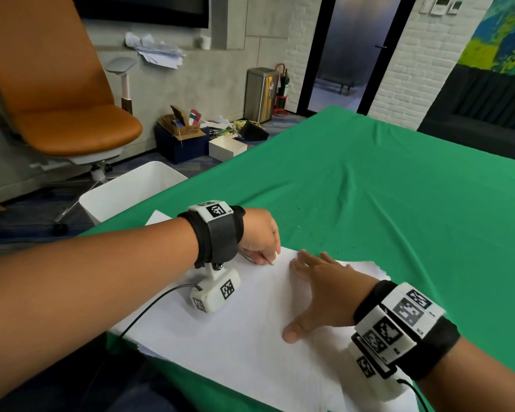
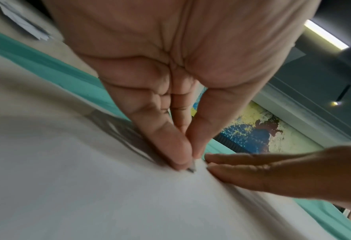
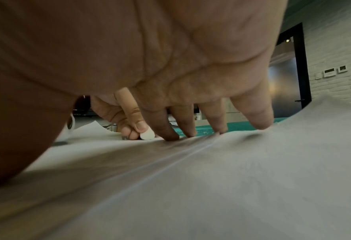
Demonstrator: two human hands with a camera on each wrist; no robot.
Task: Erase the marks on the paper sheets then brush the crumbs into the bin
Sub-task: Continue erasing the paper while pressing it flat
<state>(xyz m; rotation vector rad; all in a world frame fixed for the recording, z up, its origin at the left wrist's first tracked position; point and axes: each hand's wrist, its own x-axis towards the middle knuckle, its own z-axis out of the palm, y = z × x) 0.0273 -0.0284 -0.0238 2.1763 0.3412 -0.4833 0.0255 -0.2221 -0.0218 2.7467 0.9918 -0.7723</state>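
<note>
A stack of white paper sheets [image 1: 250, 337] lies on the green cloth near the table's front edge. My left hand [image 1: 272, 257] pinches a small white eraser [image 3: 147, 134] between thumb and fingers and holds its tip down on the top sheet's far edge [image 2: 192, 168]. A faint grey pencil mark [image 1: 252, 258] runs under that hand. My right hand [image 1: 315, 275] lies flat with spread fingers [image 3: 190, 125] on the sheet, just right of the eraser. Dark eraser crumbs [image 1: 298, 221] are scattered on the cloth beyond the paper. A white bin [image 1: 125, 191] stands on the floor off the table's left edge.
The green cloth [image 1: 384, 179] covers the table far and right of the paper. An orange office chair [image 1: 72, 120] stands behind the bin. Boxes and clutter [image 1: 191, 135] sit on the floor by the wall. A cable [image 1: 149, 307] runs from the left wrist camera across the paper.
</note>
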